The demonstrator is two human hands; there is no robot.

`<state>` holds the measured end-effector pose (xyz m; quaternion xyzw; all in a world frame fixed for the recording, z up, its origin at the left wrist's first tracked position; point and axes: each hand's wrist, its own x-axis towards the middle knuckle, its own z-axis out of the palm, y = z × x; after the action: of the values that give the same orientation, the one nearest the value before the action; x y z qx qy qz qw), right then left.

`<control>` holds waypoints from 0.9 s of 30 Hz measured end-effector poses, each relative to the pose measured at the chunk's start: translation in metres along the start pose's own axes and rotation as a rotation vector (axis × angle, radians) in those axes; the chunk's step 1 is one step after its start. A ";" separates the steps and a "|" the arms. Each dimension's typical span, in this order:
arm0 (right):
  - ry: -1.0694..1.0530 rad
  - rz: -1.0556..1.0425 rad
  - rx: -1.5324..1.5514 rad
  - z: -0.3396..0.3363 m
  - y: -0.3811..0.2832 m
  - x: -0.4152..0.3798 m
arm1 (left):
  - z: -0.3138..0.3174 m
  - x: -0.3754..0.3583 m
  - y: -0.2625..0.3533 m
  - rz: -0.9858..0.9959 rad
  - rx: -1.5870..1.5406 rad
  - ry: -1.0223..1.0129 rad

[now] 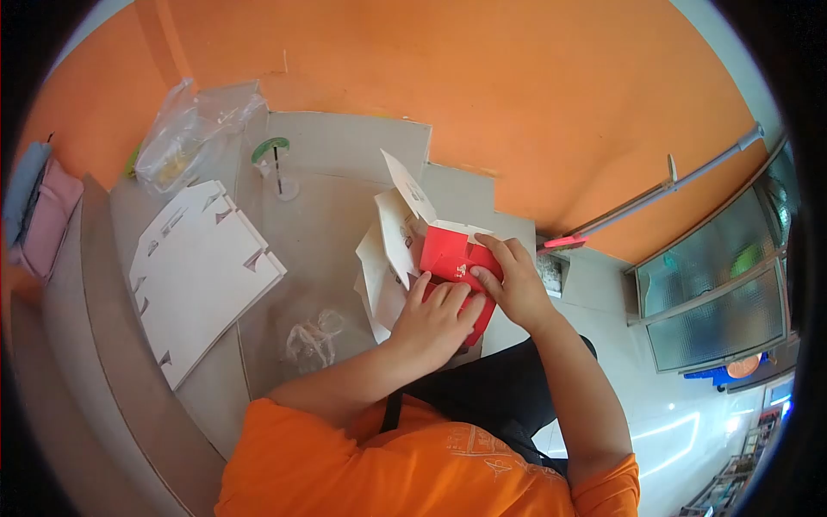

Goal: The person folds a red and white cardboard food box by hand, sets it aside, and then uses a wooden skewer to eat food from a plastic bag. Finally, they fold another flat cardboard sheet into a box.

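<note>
Here, both hands work a red box (455, 258), part-folded, held low over the near edge of the table (327, 233), in front of the person's chest. Left hand (433, 320) lies flat-ish on the box's lower side, fingers spread and pressing, not closed round it. Right hand (508, 280) comes over the top right corner, thumb and forefinger pinched on a red flap. White flaps (398, 226) of the same box stand up and open to the left, unfolded. Judgement: the step is creasing or tucking a panel, so the left hand should keep the body pinned square while the right runs the fold along its score line, not across it; pressing too hard mid-panel would likely dent thin card. Tabs ought to be lined up before pushing home, since a skewed tab tends to tear. Well to the left lies a stack of flat white blanks (200, 271) with cut notches, apart from the hands. A crumpled clear wrapper (314, 339) sits just beside the left forearm; a larger plastic bag (194, 133) rests at the far corner against the orange wall (517, 86)
</note>
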<state>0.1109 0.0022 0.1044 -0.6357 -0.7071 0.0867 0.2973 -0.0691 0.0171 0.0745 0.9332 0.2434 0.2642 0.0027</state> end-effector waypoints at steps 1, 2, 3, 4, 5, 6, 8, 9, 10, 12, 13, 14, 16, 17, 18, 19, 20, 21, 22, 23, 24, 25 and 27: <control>0.031 -0.001 -0.002 0.002 -0.003 -0.001 | -0.007 0.001 0.004 0.001 -0.026 -0.030; 0.037 -0.040 -0.018 0.003 -0.003 -0.001 | -0.011 0.002 0.006 0.007 -0.050 -0.060; 0.046 -0.047 -0.013 0.005 -0.002 -0.001 | -0.012 0.004 0.005 0.010 -0.039 -0.059; 0.059 -0.033 -0.011 0.007 -0.002 -0.002 | -0.011 0.006 0.005 -0.006 -0.005 -0.015; 0.073 -0.019 -0.011 0.008 0.000 -0.003 | -0.009 0.008 0.003 -0.020 0.027 0.032; 0.096 -0.041 0.005 0.009 0.000 -0.003 | -0.007 0.009 0.001 -0.039 0.027 0.045; 0.101 -0.023 0.103 0.001 -0.002 -0.008 | -0.004 0.008 0.001 -0.049 0.022 0.053; 0.092 0.002 0.204 -0.002 -0.003 -0.010 | -0.003 0.007 0.001 -0.069 0.005 0.052; 0.097 0.002 0.203 -0.003 0.000 -0.010 | -0.002 0.008 0.000 -0.065 0.007 0.053; 0.112 -0.050 0.069 -0.005 0.006 -0.014 | 0.000 0.006 0.000 -0.069 0.039 0.064; 0.113 -0.050 0.071 -0.006 0.007 -0.015 | 0.000 0.006 0.000 -0.069 0.040 0.063; 0.092 -0.040 0.098 -0.008 0.007 -0.014 | 0.001 0.006 0.000 -0.074 0.040 0.052; 0.071 -0.033 0.129 -0.009 0.003 -0.012 | 0.000 0.007 0.001 -0.081 0.044 0.039; 0.078 -0.031 0.106 -0.010 0.002 -0.011 | 0.000 0.007 0.003 -0.095 0.058 0.018; 0.086 -0.029 0.083 -0.010 0.001 -0.009 | -0.001 0.007 0.004 -0.108 0.070 -0.005; 0.086 -0.028 0.084 -0.010 0.001 -0.008 | 0.000 0.006 0.004 -0.108 0.070 -0.007; 0.085 -0.012 0.072 -0.009 0.001 -0.007 | 0.002 0.006 0.004 -0.121 0.057 0.000; 0.083 0.006 0.060 -0.009 0.002 -0.007 | 0.004 0.005 0.003 -0.135 0.042 0.006; 0.082 0.011 0.061 -0.008 0.001 -0.006 | 0.006 0.005 0.003 -0.134 0.039 0.001; 0.094 0.067 0.109 -0.007 -0.001 -0.005 | 0.008 0.005 0.002 -0.149 0.033 -0.004; 0.105 0.122 0.155 -0.006 -0.002 -0.003 | 0.009 0.006 0.001 -0.165 0.027 -0.009; 0.102 0.128 0.155 -0.004 -0.002 -0.001 | 0.009 0.007 0.000 -0.165 0.023 -0.013; 0.107 0.078 0.108 -0.004 -0.001 0.000 | 0.006 0.010 0.000 -0.184 -0.004 -0.015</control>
<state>0.1121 0.0010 0.1082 -0.6496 -0.6591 0.1024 0.3648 -0.0588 0.0220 0.0743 0.9089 0.3275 0.2563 0.0307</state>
